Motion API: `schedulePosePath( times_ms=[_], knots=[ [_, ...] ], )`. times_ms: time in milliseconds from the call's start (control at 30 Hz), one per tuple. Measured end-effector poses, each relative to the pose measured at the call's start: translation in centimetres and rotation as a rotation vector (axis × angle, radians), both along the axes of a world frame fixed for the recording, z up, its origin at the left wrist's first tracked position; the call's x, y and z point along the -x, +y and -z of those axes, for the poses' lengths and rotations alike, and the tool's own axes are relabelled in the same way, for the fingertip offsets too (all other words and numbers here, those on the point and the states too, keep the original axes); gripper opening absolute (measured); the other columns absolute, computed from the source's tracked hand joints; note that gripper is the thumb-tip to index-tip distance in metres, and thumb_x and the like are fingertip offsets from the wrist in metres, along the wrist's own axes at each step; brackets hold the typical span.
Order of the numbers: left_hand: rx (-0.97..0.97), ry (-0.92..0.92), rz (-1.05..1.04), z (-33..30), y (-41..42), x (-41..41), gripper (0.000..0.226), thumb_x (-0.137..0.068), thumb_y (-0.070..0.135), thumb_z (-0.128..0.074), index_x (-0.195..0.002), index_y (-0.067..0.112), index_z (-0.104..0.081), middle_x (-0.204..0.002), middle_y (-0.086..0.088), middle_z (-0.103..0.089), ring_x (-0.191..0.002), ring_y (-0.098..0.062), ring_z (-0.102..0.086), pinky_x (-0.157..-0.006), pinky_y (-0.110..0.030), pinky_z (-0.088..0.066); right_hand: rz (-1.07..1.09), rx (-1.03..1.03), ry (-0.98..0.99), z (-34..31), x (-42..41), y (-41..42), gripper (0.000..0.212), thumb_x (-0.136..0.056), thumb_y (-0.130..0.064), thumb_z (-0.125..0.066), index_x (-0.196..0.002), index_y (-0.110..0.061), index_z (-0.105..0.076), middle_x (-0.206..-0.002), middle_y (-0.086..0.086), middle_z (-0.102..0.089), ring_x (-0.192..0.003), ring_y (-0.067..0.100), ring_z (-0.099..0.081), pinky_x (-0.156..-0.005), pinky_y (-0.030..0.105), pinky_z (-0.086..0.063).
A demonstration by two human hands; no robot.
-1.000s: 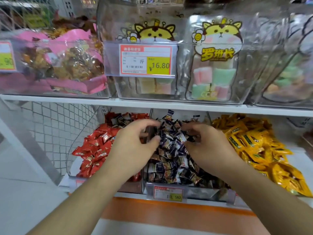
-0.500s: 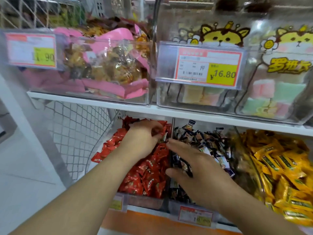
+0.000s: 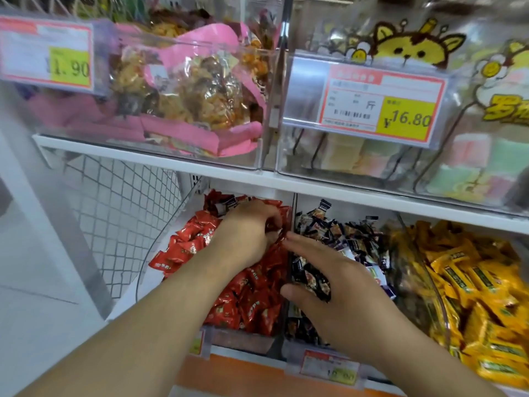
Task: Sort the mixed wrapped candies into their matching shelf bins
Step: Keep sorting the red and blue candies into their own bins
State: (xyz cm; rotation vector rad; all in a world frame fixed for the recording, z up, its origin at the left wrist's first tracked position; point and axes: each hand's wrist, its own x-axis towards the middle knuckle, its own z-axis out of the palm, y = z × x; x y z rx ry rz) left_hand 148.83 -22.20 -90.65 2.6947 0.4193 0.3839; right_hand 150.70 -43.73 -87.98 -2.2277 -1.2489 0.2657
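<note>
the wrapped candies looked light, crinkly and slippery, best pinched by a twisted end. at lower centre the left hand curled its fingers into the red candies in the left bin; the right hand lay spread on the dark candies. yellow candies filled the lower-right bin.

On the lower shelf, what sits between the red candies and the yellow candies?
In the head view, the dark-wrapped candies fill the bin between the red candies and the yellow candies. The right hand rests on that dark pile.
</note>
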Motion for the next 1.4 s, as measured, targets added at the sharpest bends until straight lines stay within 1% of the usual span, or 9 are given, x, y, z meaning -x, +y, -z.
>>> schedulePosePath(
  times_ms=[133, 333, 567, 733, 833, 967, 1033, 1200, 1400],
  knots=[
    [-0.016, 0.015, -0.007, -0.1, -0.4, 0.1, 0.024, -0.089, 0.040, -0.074, -0.110, 0.034, -0.066, -0.114, 0.007, -0.061, -0.106, -0.017, -0.059, -0.092, -0.036, -0.052, -0.015, -0.027, -0.001, -0.3, 0.3, 0.0, 0.061, -0.097, -0.048, -0.066, -0.132, -0.080, -0.029, -0.149, -0.054, -0.021, -0.127, -0.039, -0.009, -0.095, -0.011, -0.006],
    [-0.104, 0.104, 0.044, 0.1, -0.3, -0.6, 0.050, -0.095, 0.032, -0.069, -0.143, 0.034, -0.055, -0.144, 0.002, -0.052, -0.133, -0.024, -0.049, -0.110, -0.041, -0.043, -0.001, -0.019, 0.003, 0.0, 0.1, -0.2, 0.064, -0.097, -0.049, -0.065, -0.151, -0.060, -0.032, -0.152, -0.050, -0.021, -0.122, -0.042, -0.008, -0.091, -0.014, -0.006],
    [-0.057, -0.124, 0.061, 1.3, 0.1, -0.4, 0.027, -0.090, 0.034, -0.074, -0.116, 0.028, -0.076, -0.122, 0.002, -0.064, -0.114, -0.022, -0.057, -0.099, -0.042, -0.049, -0.005, -0.027, -0.001, -0.1, 0.2, -0.1, 0.063, -0.097, -0.047, -0.066, -0.150, -0.060, -0.034, -0.146, -0.054, -0.023, -0.119, -0.044, -0.008, -0.088, -0.015, -0.009],
    [0.212, -0.334, -0.061, 0.3, 0.9, -0.1, 0.020, -0.088, 0.033, -0.077, -0.108, 0.032, -0.078, -0.111, 0.012, -0.071, -0.109, -0.009, -0.063, -0.102, -0.033, -0.049, 0.014, -0.008, 0.014, -0.1, 0.1, -0.1, 0.062, -0.099, -0.050, -0.062, -0.153, -0.054, -0.033, -0.153, -0.048, -0.021, -0.121, -0.041, -0.010, -0.090, -0.013, -0.011],
    [0.387, -0.347, -0.078, -1.7, 0.3, 1.8, 0.019, -0.088, 0.029, -0.079, -0.108, 0.029, -0.078, -0.105, 0.017, -0.073, -0.095, 0.011, -0.063, -0.092, -0.007, -0.045, 0.075, -0.041, 0.052, -0.5, 0.3, -0.3, 0.057, -0.101, -0.043, -0.061, -0.152, -0.051, -0.037, -0.152, -0.043, -0.030, -0.127, -0.027, -0.022, -0.096, -0.007, -0.014],
    [0.668, -0.290, -0.034, -4.3, -2.3, 5.5, 0.018, -0.082, 0.023, -0.086, -0.096, 0.028, -0.075, -0.088, 0.012, -0.078, -0.083, -0.004, -0.072, -0.086, -0.024, -0.057, 0.158, -0.190, 0.084, -1.2, 0.3, 0.0, 0.048, -0.102, -0.031, -0.063, -0.143, -0.051, -0.046, -0.131, -0.042, -0.049, -0.120, -0.018, -0.042, -0.094, 0.000, -0.032],
    [0.734, -0.219, -0.029, -5.2, -4.0, 7.2, 0.022, -0.081, 0.024, -0.086, -0.098, 0.027, -0.073, -0.087, 0.011, -0.078, -0.082, -0.004, -0.073, -0.081, -0.018, -0.055, 0.173, -0.272, 0.156, -1.6, 0.3, 0.0, 0.040, -0.101, -0.028, -0.066, -0.128, -0.054, -0.054, -0.116, -0.041, -0.058, -0.112, -0.014, -0.054, -0.087, 0.006, -0.046],
    [0.842, -0.170, 0.029, -5.3, -6.5, 9.4, 0.024, -0.085, 0.014, -0.082, -0.106, 0.022, -0.073, -0.095, 0.005, -0.079, -0.093, -0.011, -0.075, -0.093, -0.033, -0.056, 0.202, -0.371, 0.287, -2.0, 0.3, -1.1, 0.015, -0.096, -0.021, -0.072, -0.095, -0.036, -0.073, -0.090, -0.012, -0.071, -0.087, 0.007, -0.066, -0.075, 0.022, -0.055],
    [0.530, -0.214, -0.128, -3.8, -5.4, 9.4, 0.017, -0.092, 0.022, -0.075, -0.101, 0.036, -0.072, -0.094, 0.018, -0.073, -0.093, 0.002, -0.068, -0.087, -0.018, -0.053, 0.346, -0.236, 0.166, -2.2, -1.2, -3.4, 0.014, -0.099, -0.023, -0.067, -0.106, -0.034, -0.072, -0.096, -0.013, -0.070, -0.081, -0.002, -0.063, -0.064, 0.009, -0.048]
  ],
)
